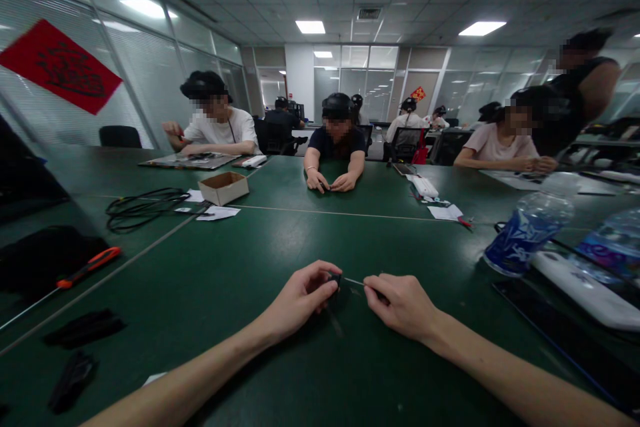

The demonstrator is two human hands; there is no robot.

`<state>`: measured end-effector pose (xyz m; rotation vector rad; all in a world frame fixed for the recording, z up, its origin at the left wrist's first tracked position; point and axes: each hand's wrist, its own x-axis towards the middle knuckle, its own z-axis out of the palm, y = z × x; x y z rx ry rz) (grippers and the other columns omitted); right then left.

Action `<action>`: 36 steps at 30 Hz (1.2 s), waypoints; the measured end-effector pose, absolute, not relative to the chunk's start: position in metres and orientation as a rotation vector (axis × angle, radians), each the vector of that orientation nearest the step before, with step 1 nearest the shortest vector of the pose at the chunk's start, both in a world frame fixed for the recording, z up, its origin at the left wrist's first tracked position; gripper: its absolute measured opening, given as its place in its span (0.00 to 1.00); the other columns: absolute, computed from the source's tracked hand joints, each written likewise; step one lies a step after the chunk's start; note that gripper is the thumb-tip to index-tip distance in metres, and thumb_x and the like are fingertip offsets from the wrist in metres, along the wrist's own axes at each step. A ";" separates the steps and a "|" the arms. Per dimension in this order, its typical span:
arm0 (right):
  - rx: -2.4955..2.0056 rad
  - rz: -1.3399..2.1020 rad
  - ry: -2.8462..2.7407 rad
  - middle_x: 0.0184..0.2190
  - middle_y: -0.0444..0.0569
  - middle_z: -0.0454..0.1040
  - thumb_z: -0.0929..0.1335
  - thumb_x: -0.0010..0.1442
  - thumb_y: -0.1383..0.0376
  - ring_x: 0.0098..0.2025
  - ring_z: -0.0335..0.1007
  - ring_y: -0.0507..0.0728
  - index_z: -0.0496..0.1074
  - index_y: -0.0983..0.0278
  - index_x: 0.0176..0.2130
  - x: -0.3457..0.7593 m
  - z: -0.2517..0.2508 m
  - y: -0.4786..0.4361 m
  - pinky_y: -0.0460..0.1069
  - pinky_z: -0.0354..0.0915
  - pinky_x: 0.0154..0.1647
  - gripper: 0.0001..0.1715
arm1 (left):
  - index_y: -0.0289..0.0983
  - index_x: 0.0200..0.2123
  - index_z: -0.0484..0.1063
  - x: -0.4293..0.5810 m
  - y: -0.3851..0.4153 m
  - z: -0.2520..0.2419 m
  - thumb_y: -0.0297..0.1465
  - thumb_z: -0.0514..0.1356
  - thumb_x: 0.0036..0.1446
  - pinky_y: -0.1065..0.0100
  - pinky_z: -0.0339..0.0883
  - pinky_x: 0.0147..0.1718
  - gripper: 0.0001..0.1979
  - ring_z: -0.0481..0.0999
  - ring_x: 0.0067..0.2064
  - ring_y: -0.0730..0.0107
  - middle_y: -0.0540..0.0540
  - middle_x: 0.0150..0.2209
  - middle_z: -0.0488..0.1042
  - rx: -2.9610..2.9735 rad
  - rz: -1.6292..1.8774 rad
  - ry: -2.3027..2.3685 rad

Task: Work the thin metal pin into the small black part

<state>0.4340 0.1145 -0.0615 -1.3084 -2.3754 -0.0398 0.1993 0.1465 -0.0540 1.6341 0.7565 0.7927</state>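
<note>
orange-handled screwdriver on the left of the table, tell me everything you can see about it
The orange-and-black screwdriver has a glossy, plastic-looking handle, mostly orange with black along it, and a long, thin metal shaft. The shaft runs down-left to the picture's edge, so its tip is out of view. It lies on the dark green table beside a black bundle, possibly cloth. The handle sits at the bundle's edge, but I cannot tell whether they touch.

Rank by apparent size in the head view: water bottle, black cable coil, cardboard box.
1. Tie, too close to rank: water bottle and black cable coil; the bottle sits nearer the camera.
2. Cardboard box, smallest.
</note>
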 end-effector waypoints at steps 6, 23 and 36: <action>-1.238 -0.010 -2.387 0.24 0.44 0.69 0.59 0.64 0.64 0.24 0.61 0.48 0.71 0.65 0.37 0.435 -0.059 0.114 0.44 0.54 0.27 0.14 | 0.36 0.47 0.68 0.199 0.146 -0.054 0.40 0.57 0.56 0.73 0.59 0.25 0.18 0.65 0.28 0.76 0.47 0.32 0.68 1.632 0.782 0.778; -0.863 -0.201 -2.705 0.22 0.43 0.68 0.60 0.61 0.63 0.22 0.59 0.49 0.72 0.62 0.33 0.434 -0.056 0.106 0.46 0.52 0.23 0.12 | 0.33 0.39 0.73 0.197 0.143 -0.045 0.39 0.59 0.54 0.74 0.53 0.26 0.16 0.63 0.28 0.75 0.47 0.29 0.69 1.607 0.661 0.667; -1.207 0.044 -2.352 0.22 0.44 0.69 0.61 0.62 0.64 0.23 0.62 0.48 0.72 0.65 0.36 0.431 -0.059 0.112 0.44 0.57 0.27 0.12 | 0.35 0.42 0.69 0.197 0.147 -0.054 0.45 0.56 0.55 0.76 0.52 0.21 0.20 0.61 0.24 0.80 0.47 0.30 0.68 1.400 0.763 0.737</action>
